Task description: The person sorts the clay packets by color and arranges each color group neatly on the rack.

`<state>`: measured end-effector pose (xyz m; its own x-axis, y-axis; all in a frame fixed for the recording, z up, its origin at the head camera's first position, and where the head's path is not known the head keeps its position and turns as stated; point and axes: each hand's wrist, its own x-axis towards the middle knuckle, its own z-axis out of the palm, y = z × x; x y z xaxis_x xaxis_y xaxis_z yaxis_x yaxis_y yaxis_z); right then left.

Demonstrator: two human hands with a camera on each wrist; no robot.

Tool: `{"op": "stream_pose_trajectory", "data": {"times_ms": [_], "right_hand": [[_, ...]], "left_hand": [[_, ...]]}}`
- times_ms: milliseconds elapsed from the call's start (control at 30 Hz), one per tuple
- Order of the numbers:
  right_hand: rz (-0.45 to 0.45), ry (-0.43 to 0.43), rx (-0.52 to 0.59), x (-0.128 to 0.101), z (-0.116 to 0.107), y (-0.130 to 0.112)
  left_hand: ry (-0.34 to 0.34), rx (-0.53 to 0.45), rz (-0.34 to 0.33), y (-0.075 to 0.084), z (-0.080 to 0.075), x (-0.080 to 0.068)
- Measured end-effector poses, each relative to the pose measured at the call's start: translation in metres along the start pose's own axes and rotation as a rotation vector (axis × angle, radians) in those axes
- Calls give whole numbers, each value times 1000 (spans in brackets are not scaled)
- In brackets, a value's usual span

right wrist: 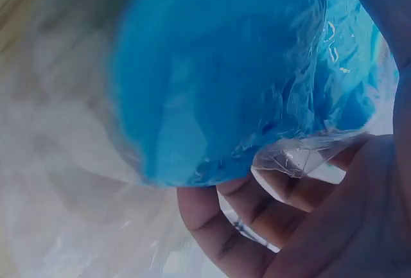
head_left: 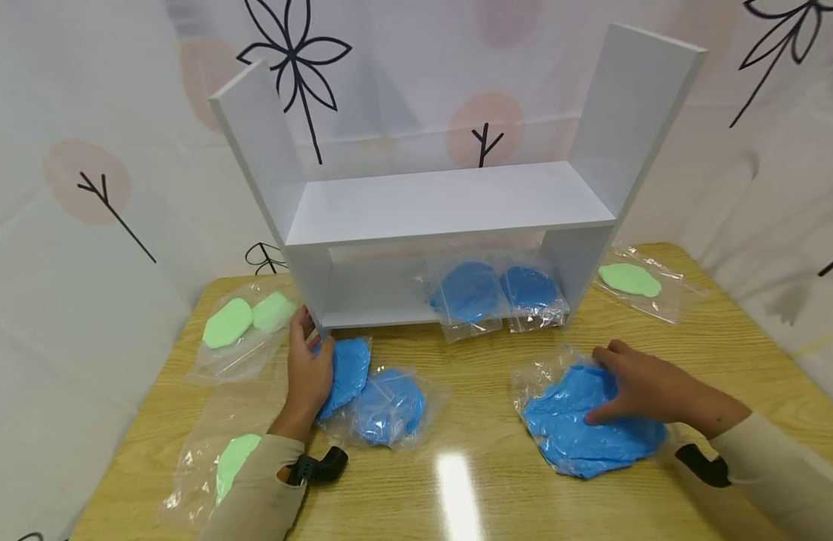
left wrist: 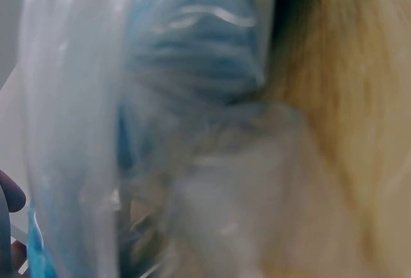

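Observation:
My left hand (head_left: 310, 374) grips a clear bag of blue dough (head_left: 349, 371) beside the front left corner of a white shelf unit (head_left: 450, 203). That bag fills much of the left wrist view, blurred. A second bag of blue dough (head_left: 391, 412) lies flat on the table, partly overlapped by the held one. Over on the right, my right hand (head_left: 649, 387) holds a larger bag of blue dough (head_left: 581, 432), thumb across its top. In the right wrist view its fingers (right wrist: 205, 217) curl at the edge of the bag.
Two bags of blue dough, one left (head_left: 472, 291) and one right (head_left: 529, 287), lie on the lower shelf, overhanging its front edge. Bags of green dough lie left (head_left: 228, 323) and right (head_left: 629, 279) of the unit; another (head_left: 235, 458) is beside my left forearm. The table (head_left: 484, 481) is wooden.

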<state>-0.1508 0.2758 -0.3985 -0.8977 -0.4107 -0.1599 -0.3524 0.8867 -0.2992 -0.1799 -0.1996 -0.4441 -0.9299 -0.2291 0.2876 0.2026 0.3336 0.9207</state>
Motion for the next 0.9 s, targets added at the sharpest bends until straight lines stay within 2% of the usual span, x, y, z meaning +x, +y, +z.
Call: {"op": "stream_pose_trajectory", "data": {"times_ms": [167, 400, 633, 900], "right_hand": [[-39, -55, 27, -1, -1, -11], [-124, -131, 239, 3, -1, -21], [-149, -154, 409, 4, 3, -32], [-266, -168, 517, 4, 5, -42]], "left_hand": [[-2, 5, -9, 2, 0, 0], [-7, 15, -12, 4, 0, 0], [-8, 20, -5, 3, 0, -1], [-10, 8, -8, 2, -1, -1]]}}
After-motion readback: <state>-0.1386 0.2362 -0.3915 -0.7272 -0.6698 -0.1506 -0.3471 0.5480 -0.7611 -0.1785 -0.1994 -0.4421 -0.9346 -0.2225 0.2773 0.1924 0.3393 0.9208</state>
